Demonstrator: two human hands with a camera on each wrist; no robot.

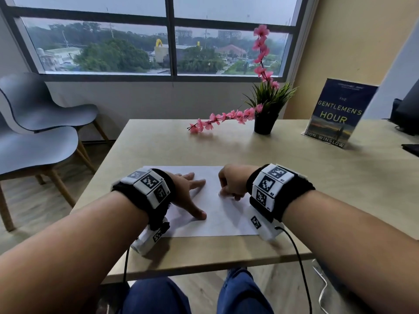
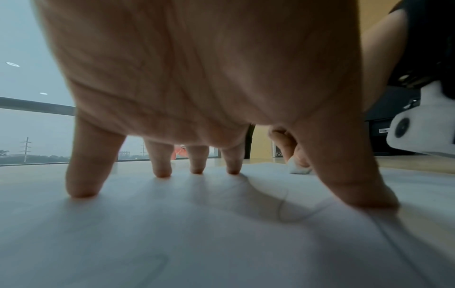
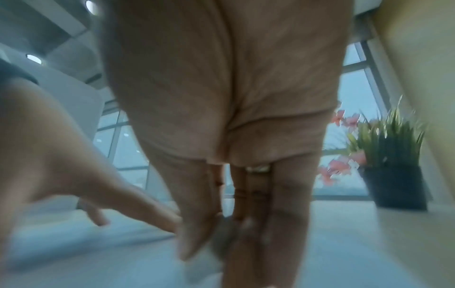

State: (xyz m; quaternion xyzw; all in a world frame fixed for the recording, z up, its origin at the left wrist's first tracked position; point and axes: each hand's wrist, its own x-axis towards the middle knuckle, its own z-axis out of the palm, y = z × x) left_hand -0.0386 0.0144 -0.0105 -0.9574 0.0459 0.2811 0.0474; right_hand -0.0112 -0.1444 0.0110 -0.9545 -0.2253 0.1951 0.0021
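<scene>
Left hand (image 1: pixel 188 192), 5 fingertips spread, pins paper (image 1: pixel 226 220); right hand (image 1: pixel 231 182) pinches white eraser (image 2: pixel 299 170). Faint pencil lines (image 2: pixel 282 206) show (erasing likely unfinished).

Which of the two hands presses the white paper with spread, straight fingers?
The left hand: its spread fingertips press the paper. The right hand is curled, pinching a small white thing.

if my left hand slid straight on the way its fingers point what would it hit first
Probably the pink flower sprig on the table, seen ahead between fingers of the left hand. The right hand, pinching a small white thing, sits just beside that line; depth unclear.
</scene>
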